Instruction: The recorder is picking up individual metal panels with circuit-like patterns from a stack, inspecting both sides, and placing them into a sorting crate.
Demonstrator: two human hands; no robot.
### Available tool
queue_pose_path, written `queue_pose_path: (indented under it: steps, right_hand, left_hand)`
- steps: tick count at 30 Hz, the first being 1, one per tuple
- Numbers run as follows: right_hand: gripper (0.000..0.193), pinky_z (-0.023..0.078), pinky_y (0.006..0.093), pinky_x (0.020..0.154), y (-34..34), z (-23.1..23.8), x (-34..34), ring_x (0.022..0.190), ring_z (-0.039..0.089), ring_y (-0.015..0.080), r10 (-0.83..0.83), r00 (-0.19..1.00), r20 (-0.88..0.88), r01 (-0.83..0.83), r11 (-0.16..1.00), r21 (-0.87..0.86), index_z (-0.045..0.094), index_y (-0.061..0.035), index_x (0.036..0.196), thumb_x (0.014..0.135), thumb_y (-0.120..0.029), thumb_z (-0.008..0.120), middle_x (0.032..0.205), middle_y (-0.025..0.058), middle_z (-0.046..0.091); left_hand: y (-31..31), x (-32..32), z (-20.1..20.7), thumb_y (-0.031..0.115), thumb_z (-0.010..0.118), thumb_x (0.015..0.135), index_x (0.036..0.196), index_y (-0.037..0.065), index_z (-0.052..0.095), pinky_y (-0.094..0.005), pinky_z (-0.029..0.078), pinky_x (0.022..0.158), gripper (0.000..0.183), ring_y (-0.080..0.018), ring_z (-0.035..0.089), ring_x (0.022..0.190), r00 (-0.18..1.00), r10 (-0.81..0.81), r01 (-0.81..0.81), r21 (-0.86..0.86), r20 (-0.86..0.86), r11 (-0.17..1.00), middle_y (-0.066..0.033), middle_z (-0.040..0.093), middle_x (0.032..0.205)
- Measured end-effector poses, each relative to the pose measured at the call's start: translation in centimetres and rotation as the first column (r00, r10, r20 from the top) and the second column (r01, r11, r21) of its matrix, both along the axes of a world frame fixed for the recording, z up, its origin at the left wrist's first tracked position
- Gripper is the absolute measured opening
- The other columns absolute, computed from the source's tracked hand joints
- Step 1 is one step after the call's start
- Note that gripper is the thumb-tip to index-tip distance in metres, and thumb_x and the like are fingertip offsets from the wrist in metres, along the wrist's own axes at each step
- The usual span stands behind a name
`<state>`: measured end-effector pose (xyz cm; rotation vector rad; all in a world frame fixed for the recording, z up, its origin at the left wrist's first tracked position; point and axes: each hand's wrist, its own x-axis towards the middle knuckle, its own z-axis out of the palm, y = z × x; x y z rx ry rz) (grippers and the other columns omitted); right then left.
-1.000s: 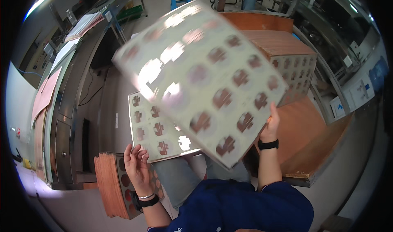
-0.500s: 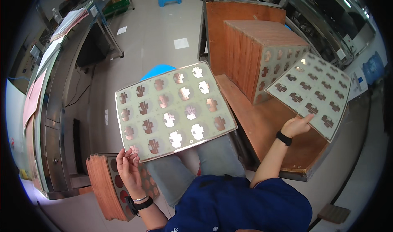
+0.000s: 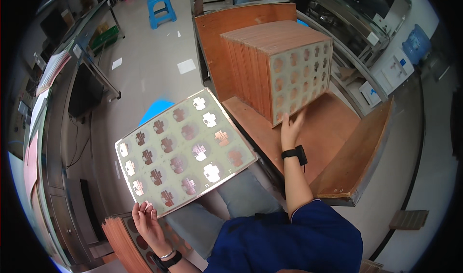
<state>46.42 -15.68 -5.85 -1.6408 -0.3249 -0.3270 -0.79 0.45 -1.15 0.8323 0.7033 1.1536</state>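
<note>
Panel [image 3: 185, 150], pale green, rectangular and dotted with rows of shiny copper patches, lies across your thighs, its far-left part over a bright blue object mostly hidden. Your left hand [image 3: 148, 225] is at its near-left corner, fingers curled and touching; I cannot tell whether they grip. Your right hand [image 3: 292, 129] reaches to the lower edge of a tall copper-edged stack of similar panels [image 3: 275, 66], fingers extended there; whether they pinch the front sheet, I cannot tell.

The step in hand seems to be seating that front sheet. The next move likely calls for easing your right fingers clear without dragging it, the lap panel kept steady.

The stack stands right of you in an orange-brown wooden tray [image 3: 337, 121] with raised ends. Near left sits a smaller orange-edged stack of boards [image 3: 120, 241]. Farther off are a blue plastic stool [image 3: 161, 13], white paper [image 3: 186, 66] on the grey floor and, far right, a blue water bottle [image 3: 417, 44].
</note>
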Motion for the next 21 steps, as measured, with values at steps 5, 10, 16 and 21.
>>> queue_pose_path:
  steps: [5,10,16,21]
  right_hand:
    - [0.081,0.023,0.0438,0.109,2.1,-2.5,2.4,0.134,0.023,0.0396,0.06,0.995,0.084,-0.023,0.923,-0.383,0.017,-0.0041,0.144,0.08,-0.014,0.066,0.146,0.0258,0.018]
    - [0.08,0.028,0.0439,0.106,3.2,-5.0,6.1,0.134,0.023,0.0404,0.058,0.997,0.055,-0.016,0.822,-0.569,0.017,-0.007,0.144,0.081,-0.013,0.066,0.145,0.0262,0.019]
    - [0.078,0.029,0.0425,0.105,2.7,-5.2,7.8,0.133,0.024,0.0405,0.07,0.997,0.036,-0.042,0.859,-0.511,0.019,-0.0092,0.144,0.081,-0.012,0.066,0.145,0.0257,0.021]
    - [0.064,0.028,0.0426,0.106,1.5,-4.4,8.4,0.134,0.025,0.0373,0.109,0.994,0.022,-0.087,0.892,-0.444,0.024,-0.0057,0.142,0.089,-0.022,0.056,0.145,0.0223,0.024]
  left_hand:
    - [-0.2,0.0,0.0,0.014,0.053,0.093,0.125,0.004,0.045,-0.0294,0.052,0.081,0.035,-0.0168,0.058,0.095,1.0,0.013,-0.013,-0.018,-0.004,1.0,-0.0096,0.057,0.114]
    - [-0.4,0.0,0.1,0.013,0.053,0.092,0.124,0.004,0.046,-0.0292,0.053,0.079,0.034,-0.0167,0.059,0.093,1.0,0.03,-0.031,-0.039,-0.008,0.999,-0.009,0.059,0.11]
    - [-0.4,-0.3,0.0,0.014,0.053,0.092,0.124,0.004,0.047,-0.028,0.052,0.079,0.033,-0.0157,0.059,0.092,0.998,0.053,-0.056,-0.055,-0.042,0.997,-0.0077,0.059,0.11]
    - [-0.2,0.3,-0.2,0.014,0.052,0.093,0.12,0.004,0.048,-0.0252,0.052,0.077,0.029,-0.0162,0.059,0.089,0.996,0.045,-0.051,-0.079,-0.075,0.996,-0.0092,0.059,0.108]
